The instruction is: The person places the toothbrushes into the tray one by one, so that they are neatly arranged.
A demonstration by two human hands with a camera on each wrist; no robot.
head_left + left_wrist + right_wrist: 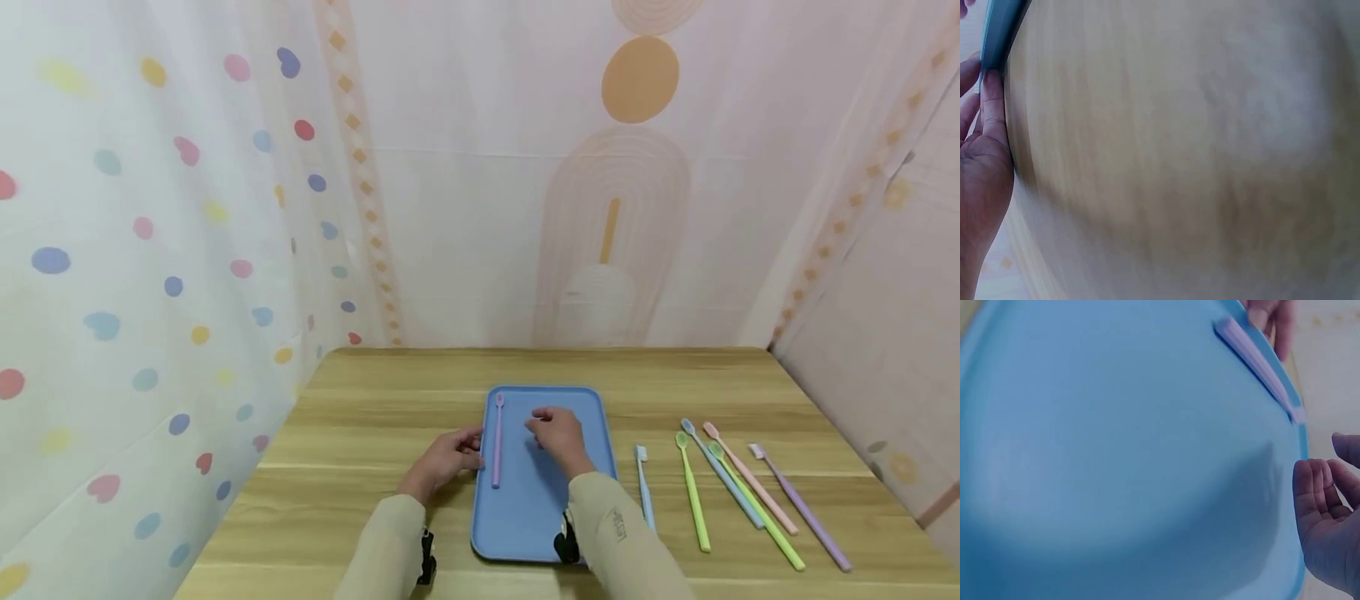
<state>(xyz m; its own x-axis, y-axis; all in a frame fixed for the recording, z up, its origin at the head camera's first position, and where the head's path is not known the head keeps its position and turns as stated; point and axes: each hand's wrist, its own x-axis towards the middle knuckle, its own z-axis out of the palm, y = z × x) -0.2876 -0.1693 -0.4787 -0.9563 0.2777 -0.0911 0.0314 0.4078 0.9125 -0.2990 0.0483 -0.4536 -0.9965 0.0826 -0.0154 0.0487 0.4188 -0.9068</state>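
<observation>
A blue rectangular tray lies on the wooden table. Along its left side rests a purple toothbrush, with its head toward the far end; the right wrist view also shows this toothbrush close to the rim. My left hand holds the tray's left edge, with thumb and fingers at the rim. In the left wrist view a finger of the left hand meets the tray's outer wall. Over the tray hovers my right hand, its fingers loosely bent, thumb apart, with nothing between them.
Right of the tray, several toothbrushes lie on the table: a light blue one nearest it, a green one, a crossing blue, green and pink group, and a purple one. A patterned curtain hangs behind.
</observation>
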